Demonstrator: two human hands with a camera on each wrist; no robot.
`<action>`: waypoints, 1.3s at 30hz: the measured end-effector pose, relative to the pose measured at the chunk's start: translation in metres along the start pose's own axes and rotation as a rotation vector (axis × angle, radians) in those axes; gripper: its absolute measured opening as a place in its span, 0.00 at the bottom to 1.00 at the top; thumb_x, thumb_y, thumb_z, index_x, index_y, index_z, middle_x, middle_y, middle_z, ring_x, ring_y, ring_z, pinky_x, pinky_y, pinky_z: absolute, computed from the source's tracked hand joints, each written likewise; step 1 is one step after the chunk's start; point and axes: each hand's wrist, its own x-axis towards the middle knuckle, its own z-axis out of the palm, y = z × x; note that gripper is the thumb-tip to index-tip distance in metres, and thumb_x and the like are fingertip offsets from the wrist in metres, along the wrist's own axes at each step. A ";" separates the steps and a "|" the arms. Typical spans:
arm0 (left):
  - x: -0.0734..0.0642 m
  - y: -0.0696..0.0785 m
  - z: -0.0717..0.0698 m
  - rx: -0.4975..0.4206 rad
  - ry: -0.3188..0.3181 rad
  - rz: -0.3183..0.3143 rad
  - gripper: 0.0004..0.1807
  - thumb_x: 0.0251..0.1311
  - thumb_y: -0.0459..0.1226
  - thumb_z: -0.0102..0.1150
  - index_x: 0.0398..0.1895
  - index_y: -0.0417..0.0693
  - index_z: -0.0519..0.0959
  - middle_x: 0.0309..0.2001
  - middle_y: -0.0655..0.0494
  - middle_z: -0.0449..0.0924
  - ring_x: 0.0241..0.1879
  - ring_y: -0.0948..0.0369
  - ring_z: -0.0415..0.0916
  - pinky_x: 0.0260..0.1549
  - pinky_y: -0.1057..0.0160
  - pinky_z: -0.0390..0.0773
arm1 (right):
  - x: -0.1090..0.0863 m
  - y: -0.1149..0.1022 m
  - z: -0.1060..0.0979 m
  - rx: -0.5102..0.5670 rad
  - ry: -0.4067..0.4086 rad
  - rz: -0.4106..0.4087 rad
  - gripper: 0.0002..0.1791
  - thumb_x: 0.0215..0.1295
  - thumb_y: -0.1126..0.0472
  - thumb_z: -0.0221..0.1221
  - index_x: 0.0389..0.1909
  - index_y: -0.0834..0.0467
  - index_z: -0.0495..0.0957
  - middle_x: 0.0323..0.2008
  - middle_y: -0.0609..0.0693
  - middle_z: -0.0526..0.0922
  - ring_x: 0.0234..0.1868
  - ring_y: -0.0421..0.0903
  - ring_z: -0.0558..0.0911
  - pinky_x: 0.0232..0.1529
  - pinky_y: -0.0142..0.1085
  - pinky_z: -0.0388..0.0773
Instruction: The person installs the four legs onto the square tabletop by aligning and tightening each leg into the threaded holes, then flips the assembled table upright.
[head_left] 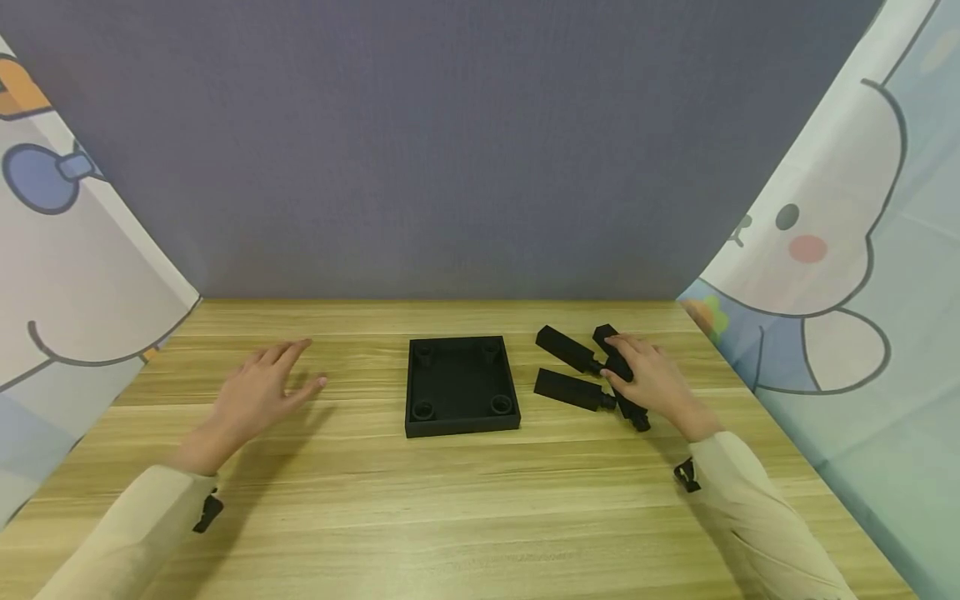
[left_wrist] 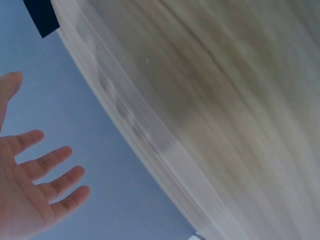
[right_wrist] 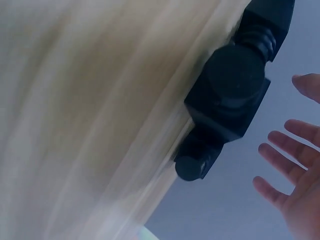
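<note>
A black square tray-like piece (head_left: 462, 432) with a raised rim and a round socket in each corner lies mid-table. To its right lie several black square bars (head_left: 567, 389), each with a narrower round end, some crossing others. My right hand (head_left: 651, 375) is spread over the rightmost bar (head_left: 618, 360), partly hiding it. The right wrist view shows the fingers (right_wrist: 282, 165) apart from the bars (right_wrist: 227, 95), gripping nothing. My left hand (head_left: 255, 392) hovers left of the tray piece, thumb and fingers spread; in the left wrist view its palm (left_wrist: 22, 200) holds nothing.
The wooden table (head_left: 450, 517) ends at a grey panel (head_left: 450, 150) at the back. Cloths with cartoon figures hang on the left (head_left: 82, 275) and right (head_left: 847, 250). Dark straps show at both sleeve cuffs.
</note>
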 end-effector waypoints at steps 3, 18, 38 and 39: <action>0.001 0.003 0.003 -0.001 -0.017 0.007 0.37 0.57 0.56 0.53 0.65 0.46 0.61 0.58 0.35 0.67 0.54 0.33 0.64 0.45 0.31 0.63 | 0.001 -0.004 0.001 0.002 0.003 -0.017 0.31 0.58 0.52 0.60 0.59 0.62 0.67 0.56 0.63 0.72 0.53 0.64 0.72 0.52 0.60 0.65; 0.007 0.027 0.015 -0.010 -0.047 0.077 0.35 0.56 0.54 0.56 0.63 0.44 0.65 0.54 0.36 0.72 0.50 0.34 0.69 0.46 0.35 0.68 | 0.012 -0.025 0.006 0.044 0.033 -0.163 0.27 0.54 0.52 0.64 0.51 0.64 0.74 0.45 0.59 0.79 0.31 0.48 0.76 0.40 0.48 0.75; 0.016 0.064 0.029 -0.057 -0.019 0.204 0.33 0.55 0.54 0.58 0.60 0.47 0.69 0.52 0.43 0.76 0.48 0.42 0.74 0.44 0.42 0.73 | 0.020 -0.048 0.012 0.115 -0.108 -0.152 0.27 0.57 0.51 0.62 0.53 0.62 0.73 0.49 0.56 0.78 0.47 0.53 0.79 0.48 0.51 0.74; 0.016 0.066 0.030 -0.058 -0.016 0.214 0.33 0.55 0.54 0.58 0.59 0.47 0.69 0.51 0.44 0.77 0.48 0.43 0.74 0.44 0.43 0.74 | 0.020 -0.049 0.012 0.115 -0.112 -0.154 0.27 0.57 0.51 0.62 0.53 0.62 0.73 0.48 0.56 0.79 0.47 0.53 0.79 0.48 0.50 0.74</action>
